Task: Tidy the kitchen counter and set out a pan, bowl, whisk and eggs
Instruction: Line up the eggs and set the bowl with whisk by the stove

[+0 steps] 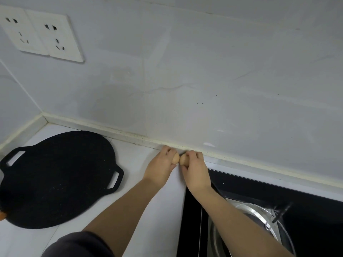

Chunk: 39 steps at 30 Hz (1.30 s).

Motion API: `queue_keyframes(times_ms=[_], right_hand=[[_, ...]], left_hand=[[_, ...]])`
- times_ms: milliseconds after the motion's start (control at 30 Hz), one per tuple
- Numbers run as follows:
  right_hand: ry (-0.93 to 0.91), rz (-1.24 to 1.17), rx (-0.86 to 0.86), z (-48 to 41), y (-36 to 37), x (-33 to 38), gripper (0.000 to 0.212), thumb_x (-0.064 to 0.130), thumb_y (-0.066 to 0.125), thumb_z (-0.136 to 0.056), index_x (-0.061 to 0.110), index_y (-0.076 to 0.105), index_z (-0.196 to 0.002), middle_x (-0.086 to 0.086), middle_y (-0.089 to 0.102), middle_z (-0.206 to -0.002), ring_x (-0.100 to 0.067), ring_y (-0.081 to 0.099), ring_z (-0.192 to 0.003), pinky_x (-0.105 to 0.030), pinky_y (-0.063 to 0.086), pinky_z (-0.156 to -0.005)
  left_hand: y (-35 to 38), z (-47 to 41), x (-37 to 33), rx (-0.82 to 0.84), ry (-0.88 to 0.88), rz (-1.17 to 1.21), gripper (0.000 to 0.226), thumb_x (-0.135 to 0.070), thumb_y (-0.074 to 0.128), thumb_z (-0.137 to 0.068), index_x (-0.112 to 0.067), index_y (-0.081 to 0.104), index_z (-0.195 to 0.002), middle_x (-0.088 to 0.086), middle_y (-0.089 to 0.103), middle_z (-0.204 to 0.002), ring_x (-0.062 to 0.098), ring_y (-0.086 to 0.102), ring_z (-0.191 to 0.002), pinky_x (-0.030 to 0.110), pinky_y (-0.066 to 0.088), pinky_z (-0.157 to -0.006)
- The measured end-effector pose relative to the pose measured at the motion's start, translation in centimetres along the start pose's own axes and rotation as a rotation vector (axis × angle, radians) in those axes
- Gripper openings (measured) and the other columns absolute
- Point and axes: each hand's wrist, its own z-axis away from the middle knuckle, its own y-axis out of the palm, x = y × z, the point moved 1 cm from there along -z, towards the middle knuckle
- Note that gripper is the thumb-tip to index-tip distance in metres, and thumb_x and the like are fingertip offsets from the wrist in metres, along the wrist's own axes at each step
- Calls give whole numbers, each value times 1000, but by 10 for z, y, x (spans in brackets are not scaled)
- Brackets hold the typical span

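Mostly white counter (pixel 135 156), pale wall (pixel 222 71).

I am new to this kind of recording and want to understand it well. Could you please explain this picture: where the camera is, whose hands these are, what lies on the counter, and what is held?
There is no machine here. A person wears one wide camera on the head, so you look forward and down along both bare arms. The left hand grips the left egg and the right hand grips the right egg. The two brown eggs almost meet at the back of the white counter, near the wall. Whether they rest on it is unclear. Left of the hands lies a flat black pan with two handles. At the right is a black stove with a shiny metal thing on it.
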Motion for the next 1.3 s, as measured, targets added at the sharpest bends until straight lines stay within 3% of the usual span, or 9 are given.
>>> queue_keyframes(times_ms=[333,467,633,767,900,967,1167,1300], right_hand=[[14,-39,-16,2,0,1,20,10,51,-90,12,50,-110,-3,43,-112,-27,58,-79,-41,51,-69],[17,-91,-31,13,-1,3,28,11,56,-88,16,49,-115,0,40,-115,-24,58,-81,-39,52,-72],[12,-130,-31,38,-2,9,40,11,59,-89,19,48,-127,-2,43,-120,-16,56,-76,-29,47,-73],[-10,-225,-27,71,6,28,42,13,62,-89,22,50,-128,6,48,-118,-7,55,-71,-19,42,-70],[-23,-371,-7,109,19,60,27,10,61,-89,20,58,-114,8,60,-105,-11,59,-79,-22,49,-76],[-14,-435,10,129,30,77,21,10,59,-90,23,59,-107,9,63,-99,-7,59,-82,-16,47,-74],[-34,-479,147,183,83,158,17,13,60,-92,27,60,-100,10,64,-92,-1,59,-80,-5,43,-67],[-90,-419,315,207,126,209,17,16,60,-93,25,61,-106,11,63,-96,-2,61,-84,-7,47,-67]], left_hand=[[2,2,0,-26,-28,41,26,-9,59,-89,-16,50,-113,-4,46,-119,17,57,-86,32,49,-71],[1,13,1,-41,-78,151,42,-8,61,-87,-18,46,-125,-3,42,-130,19,59,-97,35,52,-80],[-10,48,7,-74,-161,260,50,-13,63,-89,-20,43,-134,-4,38,-135,15,59,-89,30,50,-80],[-30,91,17,-139,-203,358,42,-16,65,-88,-20,51,-127,-5,45,-125,7,55,-86,23,49,-79],[-65,149,33,-190,-291,435,30,-17,67,-87,-21,60,-116,-14,51,-111,3,57,-84,17,49,-74],[-82,182,45,-218,-337,443,26,-16,68,-86,-21,62,-111,-15,55,-104,0,58,-82,10,46,-68],[-140,276,105,-302,-562,392,20,-21,68,-87,-33,59,-99,-17,56,-96,-1,56,-80,6,40,-60],[-165,318,146,-425,-646,371,16,-19,70,-85,-27,62,-97,-12,60,-91,1,57,-76,8,40,-60]])
